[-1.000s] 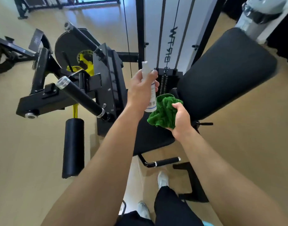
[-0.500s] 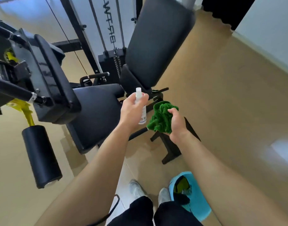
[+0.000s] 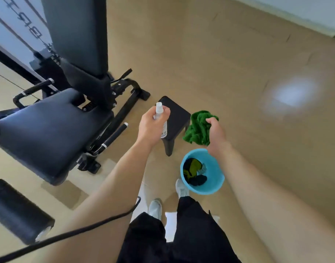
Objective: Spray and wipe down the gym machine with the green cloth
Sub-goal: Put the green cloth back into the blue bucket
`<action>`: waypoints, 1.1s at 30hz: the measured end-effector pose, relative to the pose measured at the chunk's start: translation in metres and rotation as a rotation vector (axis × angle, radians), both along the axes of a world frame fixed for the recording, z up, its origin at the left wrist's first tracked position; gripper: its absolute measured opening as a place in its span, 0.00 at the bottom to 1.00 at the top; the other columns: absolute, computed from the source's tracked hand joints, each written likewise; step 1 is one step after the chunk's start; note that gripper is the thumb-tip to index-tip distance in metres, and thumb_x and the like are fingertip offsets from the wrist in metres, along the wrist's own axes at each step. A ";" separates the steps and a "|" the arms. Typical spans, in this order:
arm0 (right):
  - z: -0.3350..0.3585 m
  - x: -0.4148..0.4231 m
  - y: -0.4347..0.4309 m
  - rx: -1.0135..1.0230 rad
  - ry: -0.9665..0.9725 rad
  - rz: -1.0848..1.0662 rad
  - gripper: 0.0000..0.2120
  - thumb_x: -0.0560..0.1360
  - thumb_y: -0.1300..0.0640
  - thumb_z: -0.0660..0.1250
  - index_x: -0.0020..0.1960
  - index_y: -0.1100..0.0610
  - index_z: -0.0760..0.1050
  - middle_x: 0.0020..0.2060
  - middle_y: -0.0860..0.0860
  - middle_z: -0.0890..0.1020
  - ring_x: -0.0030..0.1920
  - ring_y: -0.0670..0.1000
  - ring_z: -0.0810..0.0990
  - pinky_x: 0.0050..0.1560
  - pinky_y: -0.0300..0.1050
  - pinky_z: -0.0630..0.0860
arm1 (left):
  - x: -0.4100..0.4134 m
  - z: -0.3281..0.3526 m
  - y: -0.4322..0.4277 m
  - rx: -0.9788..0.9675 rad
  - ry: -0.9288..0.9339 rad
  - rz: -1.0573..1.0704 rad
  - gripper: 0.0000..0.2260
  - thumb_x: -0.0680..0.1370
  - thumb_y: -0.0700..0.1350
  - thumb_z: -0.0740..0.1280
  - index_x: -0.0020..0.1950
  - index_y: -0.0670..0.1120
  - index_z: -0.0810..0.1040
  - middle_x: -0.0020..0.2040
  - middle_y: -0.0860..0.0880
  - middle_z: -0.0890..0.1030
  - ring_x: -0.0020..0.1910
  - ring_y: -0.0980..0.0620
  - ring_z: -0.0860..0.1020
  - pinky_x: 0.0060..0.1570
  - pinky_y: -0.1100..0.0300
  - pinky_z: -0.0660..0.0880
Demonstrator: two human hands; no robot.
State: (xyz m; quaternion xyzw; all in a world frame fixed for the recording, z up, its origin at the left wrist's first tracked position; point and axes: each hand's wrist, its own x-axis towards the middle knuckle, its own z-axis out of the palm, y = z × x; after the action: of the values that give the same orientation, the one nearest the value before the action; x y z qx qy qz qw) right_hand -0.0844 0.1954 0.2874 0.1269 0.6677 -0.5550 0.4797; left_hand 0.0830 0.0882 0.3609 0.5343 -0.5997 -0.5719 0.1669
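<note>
The black gym machine fills the left side, with its padded seat (image 3: 47, 133) and upright backrest (image 3: 77, 33). My left hand (image 3: 151, 128) grips a small white spray bottle (image 3: 158, 111), nozzle up, to the right of the seat and over a low black stool (image 3: 177, 118). My right hand (image 3: 216, 133) holds the bunched green cloth (image 3: 198, 128) above the floor, just beyond a blue bucket (image 3: 214, 175). Neither hand touches the machine.
The blue bucket stands on the tan floor by my feet (image 3: 155, 207) and holds dark and yellow cloths. A black roller pad (image 3: 18, 211) sticks out at lower left. A black cable (image 3: 77, 232) crosses my left forearm. A handle bar (image 3: 113, 137) juts from under the seat.
My view has swung right and down, away from the weight stack toward the stool and bucket. Both hands came off the seat side and now hang over the stool and bucket, still holding bottle and cloth.
</note>
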 end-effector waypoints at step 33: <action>-0.238 -0.004 0.175 0.298 -0.068 -0.149 0.28 0.74 0.44 0.64 0.74 0.42 0.66 0.66 0.47 0.76 0.62 0.57 0.76 0.59 0.62 0.77 | -0.053 -0.267 0.125 0.164 -0.219 -0.513 0.10 0.83 0.51 0.70 0.64 0.56 0.82 0.50 0.57 0.82 0.49 0.60 0.79 0.44 0.66 0.72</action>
State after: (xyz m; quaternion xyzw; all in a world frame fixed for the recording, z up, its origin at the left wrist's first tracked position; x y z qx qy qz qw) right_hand -0.0880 0.3700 0.0489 0.2646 0.7147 -0.4793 0.4353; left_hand 0.0303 0.2131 0.0939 0.4354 -0.6817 -0.5807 -0.0928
